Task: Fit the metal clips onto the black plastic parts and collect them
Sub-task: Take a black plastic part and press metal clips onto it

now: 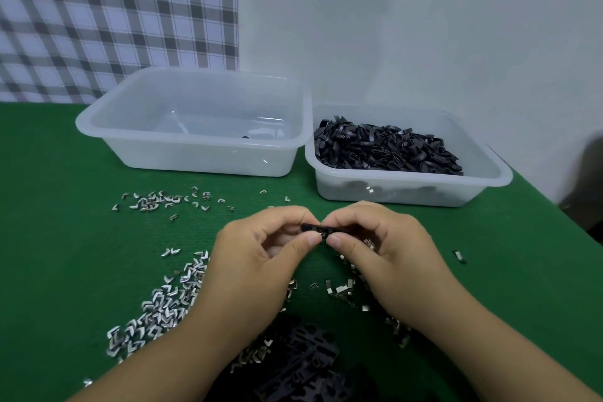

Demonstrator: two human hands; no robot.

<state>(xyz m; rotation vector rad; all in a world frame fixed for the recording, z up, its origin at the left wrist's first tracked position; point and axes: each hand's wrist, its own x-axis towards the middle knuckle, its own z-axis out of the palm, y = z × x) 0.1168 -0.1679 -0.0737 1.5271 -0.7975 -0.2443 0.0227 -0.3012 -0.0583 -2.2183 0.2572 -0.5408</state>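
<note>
6 o'clock, nearest: pile of black plastic strips [303,362], partly hidden by the forearms. Metal clips [156,303] strewn over the green counter [65,222], thickest at 8 o'clock. Centre: left hand [261,258] and right hand [381,248], fingers curled, thumb tips close together, both pinching one black plastic part [318,228] above the counter. 11 o'clock, far: translucent tub [202,158], a few dark pieces inside. 1 o'clock: second tub [408,196], heaped with black parts [385,148].
</note>
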